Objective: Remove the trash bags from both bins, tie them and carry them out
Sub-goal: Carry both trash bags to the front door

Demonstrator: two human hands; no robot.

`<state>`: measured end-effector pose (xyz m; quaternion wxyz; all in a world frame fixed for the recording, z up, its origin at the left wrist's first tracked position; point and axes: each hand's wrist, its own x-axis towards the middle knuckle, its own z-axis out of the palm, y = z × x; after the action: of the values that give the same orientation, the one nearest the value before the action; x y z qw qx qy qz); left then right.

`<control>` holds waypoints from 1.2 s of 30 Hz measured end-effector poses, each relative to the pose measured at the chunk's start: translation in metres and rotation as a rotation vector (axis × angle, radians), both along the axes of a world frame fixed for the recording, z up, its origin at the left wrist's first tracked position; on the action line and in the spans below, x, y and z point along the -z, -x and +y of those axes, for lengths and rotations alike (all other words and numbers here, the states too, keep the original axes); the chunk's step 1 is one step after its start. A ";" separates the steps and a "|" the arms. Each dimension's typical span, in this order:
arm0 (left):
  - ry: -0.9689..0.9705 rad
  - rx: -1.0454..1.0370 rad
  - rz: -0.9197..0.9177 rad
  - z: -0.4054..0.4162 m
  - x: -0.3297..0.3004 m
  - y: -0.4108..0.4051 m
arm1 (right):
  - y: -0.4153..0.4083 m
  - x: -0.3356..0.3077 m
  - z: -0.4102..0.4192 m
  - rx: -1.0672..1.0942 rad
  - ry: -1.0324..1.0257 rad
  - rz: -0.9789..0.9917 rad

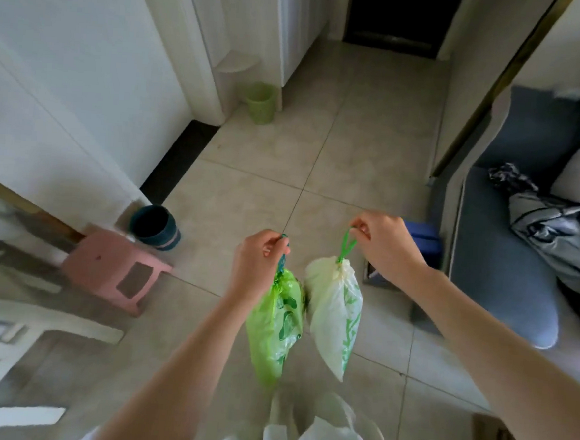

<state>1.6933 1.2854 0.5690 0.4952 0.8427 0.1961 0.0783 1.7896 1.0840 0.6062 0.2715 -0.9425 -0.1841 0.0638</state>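
My left hand [258,262] pinches the dark drawstring of a green trash bag [274,325], which hangs closed below it over the tiled floor. My right hand [383,240] pinches the green drawstring loop of a white trash bag [335,312], cinched at the neck and hanging beside the green one, the two touching. A dark blue bin [156,227] stands at the left by a pink stool, with no bag visible in it. A light green bin [260,102] stands farther off against the white cabinets, also without a visible bag.
A pink stool [113,269] and a white chair [8,354] stand at the left. White cabinets [68,84] line the left wall. A grey sofa [505,269] with a crumpled cloth is on the right. The tiled corridor leads to a dark doorway [399,18] ahead.
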 end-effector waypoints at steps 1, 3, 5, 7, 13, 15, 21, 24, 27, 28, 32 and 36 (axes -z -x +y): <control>0.004 0.011 -0.009 0.002 -0.002 -0.022 | -0.020 -0.001 0.002 0.012 0.002 -0.010; -0.017 0.031 -0.019 0.006 -0.005 -0.066 | -0.061 -0.003 0.004 0.029 0.005 -0.029; -0.017 0.038 -0.029 0.010 -0.005 -0.112 | -0.105 -0.003 0.006 0.048 0.009 -0.042; -0.010 0.034 -0.057 0.014 -0.003 -0.158 | -0.149 -0.002 0.010 0.051 0.008 -0.053; -0.005 -0.042 -0.095 0.025 -0.003 -0.285 | -0.276 -0.008 0.021 0.010 0.001 -0.039; 0.001 -0.066 -0.105 0.030 -0.004 -0.325 | -0.318 -0.011 0.025 -0.010 -0.002 -0.044; -0.032 -0.060 -0.090 0.041 -0.009 -0.442 | -0.438 -0.009 0.034 -0.044 -0.027 -0.034; -0.039 -0.041 -0.074 0.049 -0.007 -0.505 | -0.501 0.000 0.039 -0.047 -0.038 -0.043; -0.023 -0.008 -0.075 0.059 -0.003 -0.570 | -0.564 0.006 0.046 -0.020 -0.042 -0.063; -0.018 0.004 -0.076 0.062 -0.002 -0.591 | -0.585 0.007 0.049 -0.010 -0.045 -0.065; 0.006 0.054 -0.066 0.074 0.002 -0.678 | -0.664 0.003 0.061 0.036 -0.026 -0.036; 0.000 0.117 -0.022 0.081 0.000 -0.766 | -0.741 -0.008 0.068 0.124 0.023 -0.020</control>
<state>2.4597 1.3668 0.5693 0.5009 0.8519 0.1412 0.0584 2.5307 1.1520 0.6147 0.2620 -0.9558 -0.1273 0.0398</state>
